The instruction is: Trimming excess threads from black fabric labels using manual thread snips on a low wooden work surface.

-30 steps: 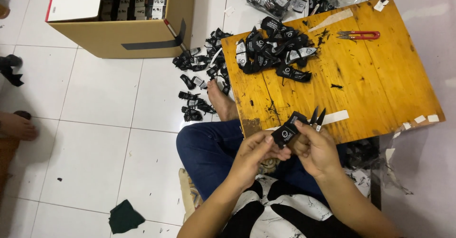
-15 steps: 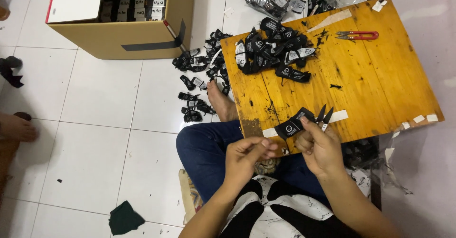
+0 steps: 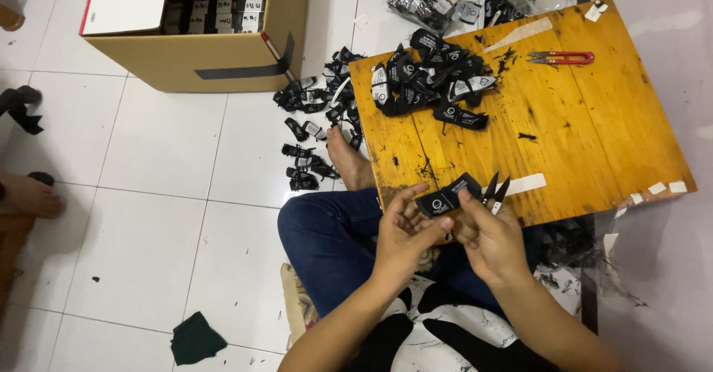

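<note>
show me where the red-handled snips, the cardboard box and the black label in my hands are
red-handled snips [image 3: 562, 58], head view, on the red handle.
cardboard box [image 3: 189, 62], head view, on its front wall.
black label [image 3: 448, 194], head view, on its middle.

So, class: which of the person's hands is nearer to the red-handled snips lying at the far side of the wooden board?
Right. The right hand lies below and slightly left of the red-handled snips; the left hand sits farther left. Both stay at the board's near edge.

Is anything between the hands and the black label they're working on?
Nothing visible. Both the left hand and right hand pinch the black label directly, over the near edge of the wooden board. The right hand also holds snips, blades clear of the label.
</note>
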